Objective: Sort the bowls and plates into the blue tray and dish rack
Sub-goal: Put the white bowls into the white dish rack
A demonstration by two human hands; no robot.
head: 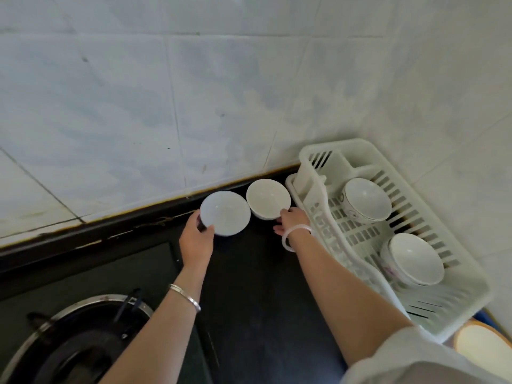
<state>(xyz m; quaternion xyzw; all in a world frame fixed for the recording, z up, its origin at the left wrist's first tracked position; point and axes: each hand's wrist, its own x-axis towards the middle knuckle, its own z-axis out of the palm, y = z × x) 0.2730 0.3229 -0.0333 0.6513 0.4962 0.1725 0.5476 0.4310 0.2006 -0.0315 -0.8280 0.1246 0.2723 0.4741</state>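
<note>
Left hand (196, 239) holds plain white bowl (225, 213); right hand (293, 220) grips second white bowl (268, 199), back edge of black counter (263, 300), beside white dish rack (342, 162).

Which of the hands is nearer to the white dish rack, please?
Right. The right hand is just beside the left wall of the dish rack, gripping the rim of the right bowl. The left hand is farther left, holding the left bowl.
</note>
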